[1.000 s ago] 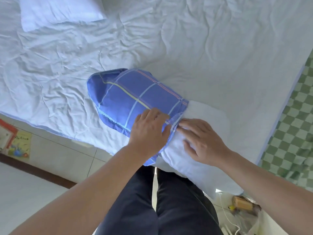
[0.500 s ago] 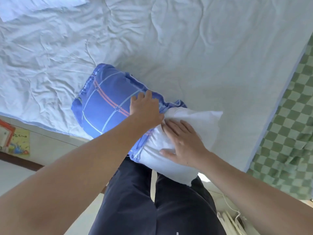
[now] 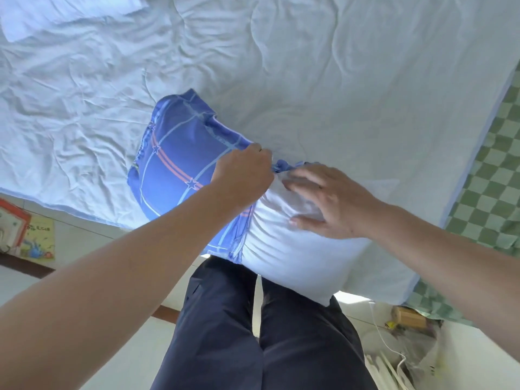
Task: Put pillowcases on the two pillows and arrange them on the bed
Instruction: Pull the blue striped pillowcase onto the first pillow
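A white pillow (image 3: 292, 251) lies at the near edge of the bed (image 3: 309, 80), its far half inside a blue checked pillowcase (image 3: 174, 164) with red stripes and stars. My left hand (image 3: 242, 175) grips the open hem of the pillowcase on top of the pillow. Beside it, my right hand (image 3: 329, 201) rests on the bare white part with its fingers spread and nearly straight. A second white pillow (image 3: 56, 9) without a case lies at the top left corner of the bed.
The wrinkled white sheet covers the bed. A green checked cloth (image 3: 489, 192) hangs along the right side. Children's books (image 3: 25, 235) lean by the wall at left. A white cable (image 3: 382, 333) and a small box (image 3: 408, 316) lie on the floor at lower right.
The pillow has turned and shifted right. My left hand moved along the hem toward the far side and now grips it. My right hand slid up the white part toward the hem.
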